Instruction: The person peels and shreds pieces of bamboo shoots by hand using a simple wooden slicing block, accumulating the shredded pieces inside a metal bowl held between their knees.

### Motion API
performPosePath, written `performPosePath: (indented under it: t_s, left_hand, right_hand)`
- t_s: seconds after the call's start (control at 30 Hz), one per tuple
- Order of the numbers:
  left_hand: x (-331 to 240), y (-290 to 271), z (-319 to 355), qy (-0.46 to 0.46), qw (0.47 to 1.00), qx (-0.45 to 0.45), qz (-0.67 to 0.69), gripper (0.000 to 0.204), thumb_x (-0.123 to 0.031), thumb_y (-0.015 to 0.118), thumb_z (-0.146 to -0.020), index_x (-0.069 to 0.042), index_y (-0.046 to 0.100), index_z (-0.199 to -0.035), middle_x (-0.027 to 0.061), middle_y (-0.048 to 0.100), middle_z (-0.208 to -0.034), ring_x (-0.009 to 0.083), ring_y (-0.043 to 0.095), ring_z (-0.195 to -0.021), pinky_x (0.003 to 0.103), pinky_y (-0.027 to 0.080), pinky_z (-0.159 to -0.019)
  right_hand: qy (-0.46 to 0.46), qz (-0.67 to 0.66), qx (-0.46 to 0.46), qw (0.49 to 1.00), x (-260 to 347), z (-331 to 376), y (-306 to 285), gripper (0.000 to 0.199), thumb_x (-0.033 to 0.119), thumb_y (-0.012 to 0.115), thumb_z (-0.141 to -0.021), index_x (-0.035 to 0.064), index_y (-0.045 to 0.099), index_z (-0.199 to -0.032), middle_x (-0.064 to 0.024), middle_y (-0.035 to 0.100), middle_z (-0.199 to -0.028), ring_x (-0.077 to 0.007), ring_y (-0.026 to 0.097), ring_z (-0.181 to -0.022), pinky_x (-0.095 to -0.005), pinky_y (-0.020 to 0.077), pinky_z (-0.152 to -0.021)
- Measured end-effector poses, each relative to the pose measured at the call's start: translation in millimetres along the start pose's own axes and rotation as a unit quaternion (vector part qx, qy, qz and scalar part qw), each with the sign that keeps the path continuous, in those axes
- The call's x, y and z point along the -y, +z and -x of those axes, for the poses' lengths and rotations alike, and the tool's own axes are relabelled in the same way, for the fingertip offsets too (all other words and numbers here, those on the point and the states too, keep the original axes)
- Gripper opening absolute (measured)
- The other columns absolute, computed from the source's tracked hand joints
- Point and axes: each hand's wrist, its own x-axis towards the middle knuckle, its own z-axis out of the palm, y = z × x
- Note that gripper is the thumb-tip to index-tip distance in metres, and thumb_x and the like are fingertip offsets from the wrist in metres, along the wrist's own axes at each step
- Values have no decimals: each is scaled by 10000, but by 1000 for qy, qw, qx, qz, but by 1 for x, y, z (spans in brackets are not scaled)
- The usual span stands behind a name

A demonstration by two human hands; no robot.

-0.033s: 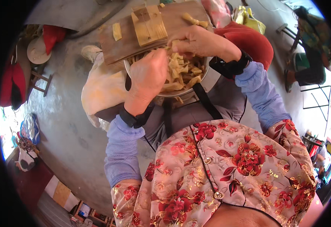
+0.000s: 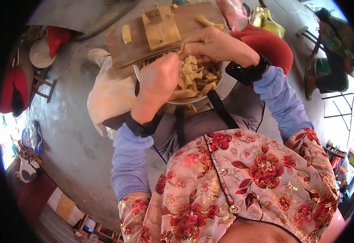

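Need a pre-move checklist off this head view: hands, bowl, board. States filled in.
1. Hands together at the bowl: ok, left hand and right hand nearly meet.
2. Grip contents confirmed: cannot tell, fingers hide them.
3. Yellowish strips in the bowl: ok.
4. Slotted wooden block on the board: ok.
5. Board free of loose pieces: not ok, flat piece left of block, bunched piece right.

The left hand (image 2: 159, 77) is blurred; what it and the right hand (image 2: 219, 45) have between their fingertips is too small to tell. The wooden board (image 2: 122, 56) hides part of the bowl (image 2: 188, 101).
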Motion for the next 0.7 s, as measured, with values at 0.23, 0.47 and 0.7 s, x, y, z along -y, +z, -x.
performPosePath:
  t_s: [0.23,0.47,0.7]
  left_hand:
    - [60,-26,-25,-212,883,81,410,164,-155,548,-908,-33,606,-1001,-54,476,-646,22,407,-557,194,297,-458]
    - [83,-16,-37,-307,817,58,485,122,-140,564,-902,-56,589,-987,-55,456,-644,-10,300,-462,145,214,-406]
    - [102,2,-50,-286,854,36,434,142,-139,567,-894,-34,596,-986,-36,481,-641,20,353,-480,172,250,-421]
  right_hand:
    - [-25,-172,-110,979,0,-23,6,237,186,592,-894,-28,642,-983,-47,630,-729,-81,560,-563,-211,460,-500]
    - [2,-227,-158,961,-24,-46,6,195,140,601,-877,-25,634,-977,-14,590,-685,-87,558,-565,-215,469,-515]
    - [-77,37,-213,973,-18,-54,6,174,113,575,-852,-5,630,-968,-49,569,-624,-107,554,-562,-255,457,-524]
